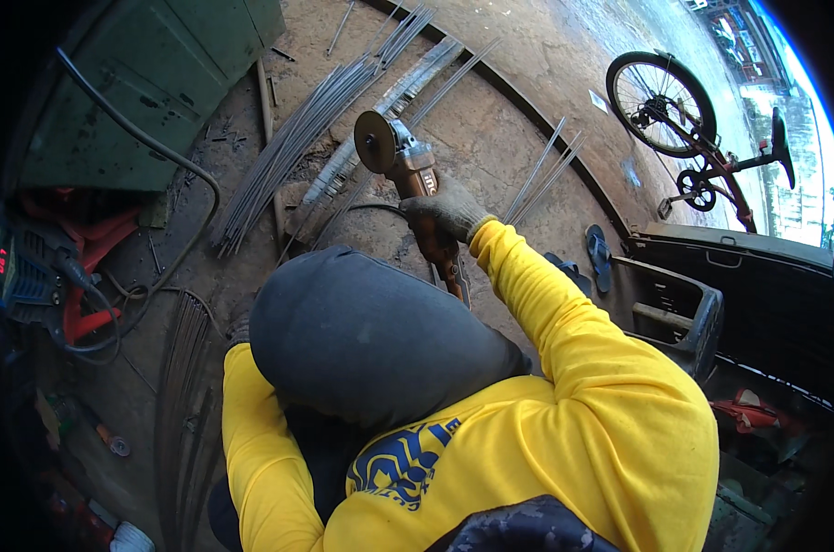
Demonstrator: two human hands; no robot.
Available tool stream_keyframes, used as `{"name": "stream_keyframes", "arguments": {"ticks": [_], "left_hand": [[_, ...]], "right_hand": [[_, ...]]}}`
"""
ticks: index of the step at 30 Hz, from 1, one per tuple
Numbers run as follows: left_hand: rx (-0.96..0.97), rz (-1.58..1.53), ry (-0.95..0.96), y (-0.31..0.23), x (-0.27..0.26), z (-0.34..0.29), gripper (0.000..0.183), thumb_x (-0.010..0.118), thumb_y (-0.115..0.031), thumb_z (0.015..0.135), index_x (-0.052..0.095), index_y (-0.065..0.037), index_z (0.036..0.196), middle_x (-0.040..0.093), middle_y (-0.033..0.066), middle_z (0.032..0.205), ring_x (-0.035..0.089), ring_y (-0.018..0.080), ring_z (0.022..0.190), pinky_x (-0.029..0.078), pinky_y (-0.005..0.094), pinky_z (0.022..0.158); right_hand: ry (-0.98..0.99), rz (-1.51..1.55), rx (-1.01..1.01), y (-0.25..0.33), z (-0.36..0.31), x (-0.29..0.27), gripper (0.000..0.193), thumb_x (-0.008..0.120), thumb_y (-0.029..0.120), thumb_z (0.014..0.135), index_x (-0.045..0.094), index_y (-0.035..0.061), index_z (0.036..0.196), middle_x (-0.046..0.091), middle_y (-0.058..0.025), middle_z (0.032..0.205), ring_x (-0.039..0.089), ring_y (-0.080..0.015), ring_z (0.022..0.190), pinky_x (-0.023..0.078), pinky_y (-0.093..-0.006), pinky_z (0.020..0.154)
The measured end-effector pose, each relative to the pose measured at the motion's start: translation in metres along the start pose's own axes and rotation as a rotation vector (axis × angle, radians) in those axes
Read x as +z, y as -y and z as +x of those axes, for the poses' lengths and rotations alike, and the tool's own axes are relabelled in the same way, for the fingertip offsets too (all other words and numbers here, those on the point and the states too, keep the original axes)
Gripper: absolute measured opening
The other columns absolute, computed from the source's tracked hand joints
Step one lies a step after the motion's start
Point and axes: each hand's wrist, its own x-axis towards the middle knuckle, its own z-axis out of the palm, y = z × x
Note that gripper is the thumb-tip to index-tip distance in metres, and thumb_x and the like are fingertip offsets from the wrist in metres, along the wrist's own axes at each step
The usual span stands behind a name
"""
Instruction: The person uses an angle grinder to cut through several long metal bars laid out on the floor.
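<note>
My right hand (447, 210), in a grey work glove, is wrapped round the body of an orange-brown angle grinder (421, 184). The grinder's round disc (377, 143) points up and away, tilted above the floor. Past it lies a bundle of thin metal rods (293, 147), with a long pale metal bar (343, 166) alongside. Only a little of my gloved left hand (240, 326) shows beside my dark-trousered knee (371, 331); its fingers are hidden. More thin dark rods (185, 354) lie on the floor to the left of that hand.
A blue welding machine (33, 276) with a lit red display stands left, its cable (196, 170) looping over a green metal cabinet (132, 101). A curved metal rail (536, 115) crosses the far floor. Slippers (598, 258), a black plastic stool (679, 317) and a bicycle (674, 110) are right.
</note>
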Motion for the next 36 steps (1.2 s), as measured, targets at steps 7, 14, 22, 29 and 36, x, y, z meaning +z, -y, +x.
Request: {"name": "stream_keyframes", "arguments": {"ticks": [7, 14, 22, 29, 36], "left_hand": [[0.009, -0.016, 0.004, -0.001, -0.001, 0.001, 0.066, 0.048, -0.066, 0.100, 0.070, -0.014, 0.133, 0.067, 0.0185, 0.138, 0.062, 0.0416, 0.129, 0.049, 0.0493, 0.105], [0.026, -0.027, 0.016, -0.006, 0.000, 0.000, 0.064, 0.049, -0.065, 0.100, 0.070, -0.014, 0.133, 0.067, 0.0182, 0.138, 0.062, 0.0415, 0.128, 0.049, 0.0490, 0.105], [0.031, -0.064, 0.027, -0.007, 0.001, -0.001, 0.062, 0.050, -0.063, 0.100, 0.070, -0.015, 0.133, 0.067, 0.0179, 0.138, 0.063, 0.0414, 0.127, 0.050, 0.0486, 0.104], [0.068, -0.008, 0.021, -0.009, 0.000, -0.011, 0.062, 0.051, -0.064, 0.100, 0.070, -0.016, 0.133, 0.067, 0.0180, 0.137, 0.063, 0.0419, 0.126, 0.050, 0.0491, 0.103], [0.019, 0.034, 0.031, -0.008, -0.007, -0.003, 0.067, 0.049, -0.069, 0.097, 0.069, -0.017, 0.135, 0.066, 0.0182, 0.139, 0.063, 0.0423, 0.127, 0.050, 0.0512, 0.102]], "right_hand": [[-0.002, 0.040, -0.018, -0.002, 0.002, 0.005, 0.085, 0.088, 0.049, 0.070, 0.060, 0.0017, 0.135, 0.071, -0.0218, 0.125, 0.068, -0.0368, 0.117, 0.050, -0.0442, 0.104], [0.031, 0.040, 0.022, 0.001, -0.001, 0.005, 0.086, 0.089, 0.046, 0.070, 0.059, 0.0026, 0.137, 0.070, -0.0217, 0.128, 0.068, -0.0360, 0.117, 0.050, -0.0438, 0.105], [0.019, 0.038, 0.026, -0.001, -0.003, 0.005, 0.087, 0.089, 0.045, 0.071, 0.057, 0.0030, 0.139, 0.069, -0.0215, 0.131, 0.067, -0.0363, 0.120, 0.049, -0.0442, 0.107], [0.005, 0.037, 0.021, -0.009, 0.003, 0.002, 0.086, 0.088, 0.048, 0.071, 0.059, 0.0032, 0.137, 0.070, -0.0208, 0.128, 0.068, -0.0359, 0.118, 0.050, -0.0439, 0.105], [0.030, -0.007, 0.038, -0.005, 0.009, 0.007, 0.086, 0.088, 0.049, 0.069, 0.059, 0.0032, 0.136, 0.070, -0.0207, 0.128, 0.068, -0.0359, 0.117, 0.051, -0.0440, 0.104]]}}
